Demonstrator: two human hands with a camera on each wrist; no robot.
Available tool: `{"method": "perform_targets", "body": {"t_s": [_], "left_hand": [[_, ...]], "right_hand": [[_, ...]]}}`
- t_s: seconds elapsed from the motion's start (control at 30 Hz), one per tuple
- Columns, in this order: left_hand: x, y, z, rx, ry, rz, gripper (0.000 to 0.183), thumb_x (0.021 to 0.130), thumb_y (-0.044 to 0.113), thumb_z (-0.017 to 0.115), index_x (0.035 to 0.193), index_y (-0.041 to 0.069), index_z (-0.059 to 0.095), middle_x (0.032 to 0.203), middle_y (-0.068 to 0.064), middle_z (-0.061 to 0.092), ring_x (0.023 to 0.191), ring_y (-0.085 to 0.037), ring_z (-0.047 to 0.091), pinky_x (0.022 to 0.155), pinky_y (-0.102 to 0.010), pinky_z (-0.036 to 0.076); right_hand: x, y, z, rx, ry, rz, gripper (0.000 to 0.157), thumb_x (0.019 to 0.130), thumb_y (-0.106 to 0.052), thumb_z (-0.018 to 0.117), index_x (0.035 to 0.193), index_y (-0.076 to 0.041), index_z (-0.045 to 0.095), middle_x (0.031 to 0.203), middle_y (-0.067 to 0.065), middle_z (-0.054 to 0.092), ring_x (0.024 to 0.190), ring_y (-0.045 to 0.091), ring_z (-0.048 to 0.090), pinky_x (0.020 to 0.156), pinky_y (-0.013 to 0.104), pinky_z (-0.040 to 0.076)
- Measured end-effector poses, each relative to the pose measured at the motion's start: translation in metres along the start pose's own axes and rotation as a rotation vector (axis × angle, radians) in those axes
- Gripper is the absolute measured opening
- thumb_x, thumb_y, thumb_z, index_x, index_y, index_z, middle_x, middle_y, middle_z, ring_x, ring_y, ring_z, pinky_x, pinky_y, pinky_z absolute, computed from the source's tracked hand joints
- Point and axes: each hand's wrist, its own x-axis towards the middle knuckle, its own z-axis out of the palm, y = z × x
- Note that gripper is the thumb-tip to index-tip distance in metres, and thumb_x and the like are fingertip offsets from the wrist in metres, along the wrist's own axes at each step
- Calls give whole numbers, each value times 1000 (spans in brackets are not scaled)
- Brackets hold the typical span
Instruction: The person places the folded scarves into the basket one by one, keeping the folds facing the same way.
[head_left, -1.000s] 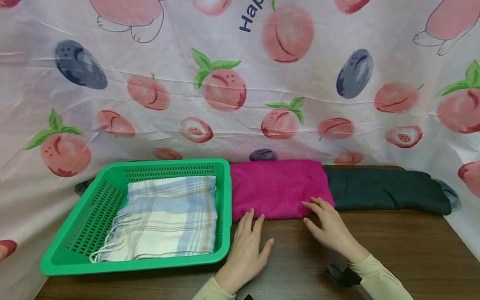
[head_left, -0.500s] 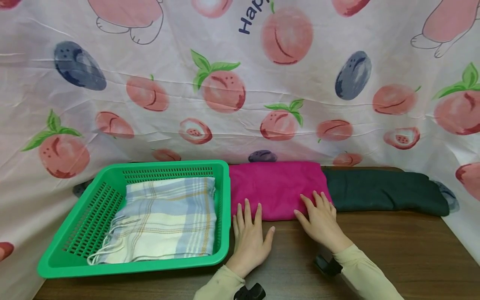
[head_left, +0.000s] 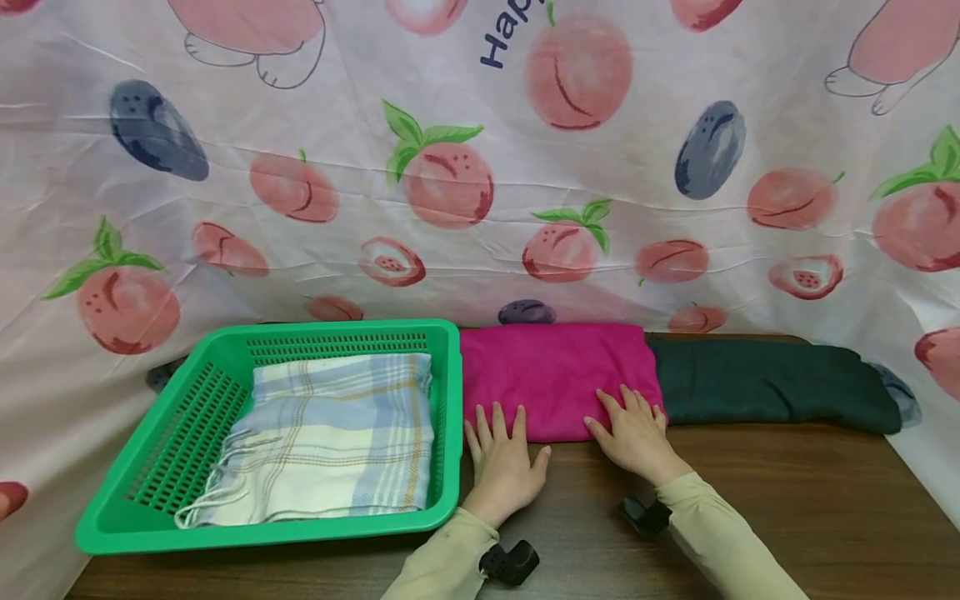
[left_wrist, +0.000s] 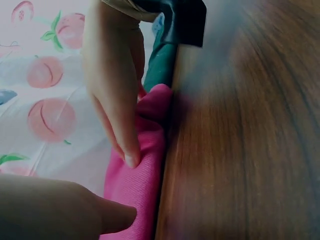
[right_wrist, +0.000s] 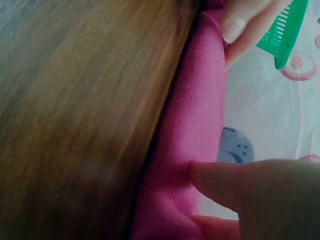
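A folded magenta cloth (head_left: 555, 371) lies on the table against the backdrop, between a green basket and a dark green folded cloth (head_left: 765, 379). My left hand (head_left: 504, 475) rests with spread, straight fingers on its near left part, next to the basket. Toward the cloth's near right corner, my right hand (head_left: 637, 437) touches it with fingers extended. In the left wrist view the left thumb (left_wrist: 117, 216) lies against the magenta fabric. The right wrist view has the right thumb (right_wrist: 215, 180) pressing a dent into the cloth's front edge. Neither hand grips the fabric.
The green basket (head_left: 452, 417) on the left holds a folded plaid scarf (head_left: 337, 442) in white and blue with fringes. A fruit-print curtain (head_left: 465, 283) hangs behind the brown wooden table (head_left: 795, 500). Each wrist wears a small black camera.
Both hands have moved forward onto the magenta cloth, the right one also shifting a little left. The cloth, basket and scarf stay put.
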Motion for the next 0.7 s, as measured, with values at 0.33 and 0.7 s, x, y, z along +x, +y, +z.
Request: {"method": "perform_targets", "body": {"t_s": [0.33,0.7], "left_hand": [[-4,1,-8,133,15,38,53,87,27,66,130,-2,54,132,-30,44,129,-50,34,105,-67,21],[-12,0,-7,241,119,116,57,85,28,69,126,-9,52,109,-22,55,105,-42,48,97,-63,34]], "right_hand": [[-6,6,0,-19,28,-58,42,91,-27,62,126,-2,61,127,30,51,120,47,45,84,60,37],[-19,12,-3,-46,100,-102,25,89,-23,65,107,-7,67,98,13,58,90,34,53,68,48,39]]}}
